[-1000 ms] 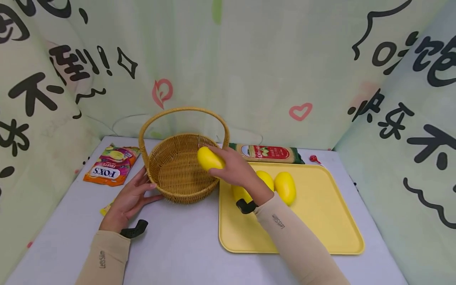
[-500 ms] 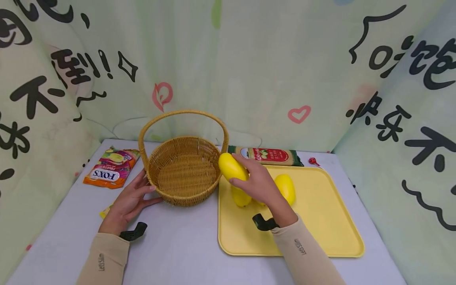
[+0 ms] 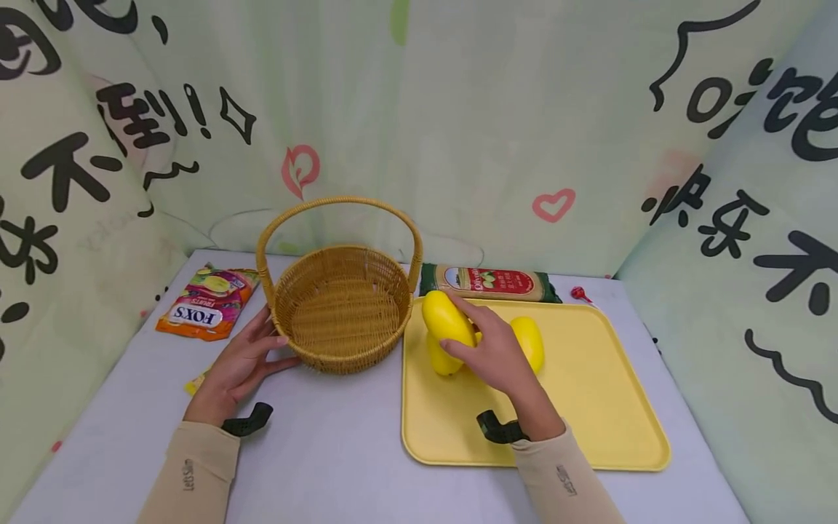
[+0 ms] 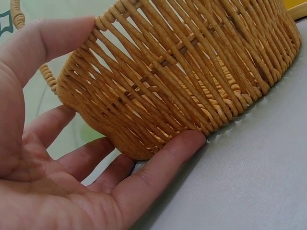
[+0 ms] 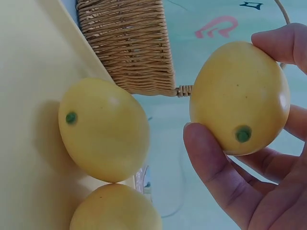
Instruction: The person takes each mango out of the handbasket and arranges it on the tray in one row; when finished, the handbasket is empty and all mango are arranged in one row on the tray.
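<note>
My right hand (image 3: 494, 353) holds a yellow mango (image 3: 448, 319) between thumb and fingers, over the left part of the yellow tray (image 3: 589, 429). In the right wrist view the held mango (image 5: 240, 98) shows a green stem dot and is apart from another mango (image 5: 103, 129) on the tray. In the head view, one mango (image 3: 442, 360) lies partly below the held one, and another mango (image 3: 529, 343) is behind my hand. My left hand (image 3: 238, 371) rests with spread, fairly straight fingers against the left side of the wicker basket (image 4: 192, 62), thumb at its rim. No fruit shows in the basket.
A Fox's candy bag (image 3: 208, 302) lies left of the basket. Part of a yellow packet (image 3: 194, 384) shows beside my left wrist. Behind the tray are a long green-and-red food pack (image 3: 491, 282) and a red lollipop (image 3: 579, 293). The basket's tall handle (image 3: 340, 201) arches upward.
My right hand has carried the mango from above the basket's right side rightward and toward me, over the tray. My left hand stays at the basket.
</note>
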A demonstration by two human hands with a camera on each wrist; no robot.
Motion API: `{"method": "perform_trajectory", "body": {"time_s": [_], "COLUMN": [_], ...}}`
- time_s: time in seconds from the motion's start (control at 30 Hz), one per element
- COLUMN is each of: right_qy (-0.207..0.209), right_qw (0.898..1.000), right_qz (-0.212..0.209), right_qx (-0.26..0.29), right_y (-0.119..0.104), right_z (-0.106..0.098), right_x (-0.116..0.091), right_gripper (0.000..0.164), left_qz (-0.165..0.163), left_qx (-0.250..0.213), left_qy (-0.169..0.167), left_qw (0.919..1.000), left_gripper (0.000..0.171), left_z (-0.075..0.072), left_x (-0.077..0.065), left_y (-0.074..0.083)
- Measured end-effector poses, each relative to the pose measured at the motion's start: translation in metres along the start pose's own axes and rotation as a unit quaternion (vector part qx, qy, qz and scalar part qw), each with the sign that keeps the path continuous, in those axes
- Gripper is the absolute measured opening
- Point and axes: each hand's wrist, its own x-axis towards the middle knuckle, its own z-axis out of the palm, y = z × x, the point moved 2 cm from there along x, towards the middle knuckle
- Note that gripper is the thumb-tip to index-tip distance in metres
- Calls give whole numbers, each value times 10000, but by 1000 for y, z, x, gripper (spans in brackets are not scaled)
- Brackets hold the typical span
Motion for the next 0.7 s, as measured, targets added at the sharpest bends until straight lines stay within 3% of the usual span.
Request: {"method": "perform_trajectory", "body": {"time_s": [0.23,0.7], "right_qy": [157,277], "right_qw": [9998,9989], "right_qz": [-73,355], "right_qx": [60,152], "right_y": [1,11], "right_z": [-9,-40], "right_x": [-4,-27], "right_gripper": [74,74], "left_qz": [15,33], "left_qx": [-25,-9], "left_qy": [-31,52], "left_qw": [10000,10000], "left_gripper": [85,85], "left_z": [0,0], "left_x": [0,1], "left_y": [0,-1]}}
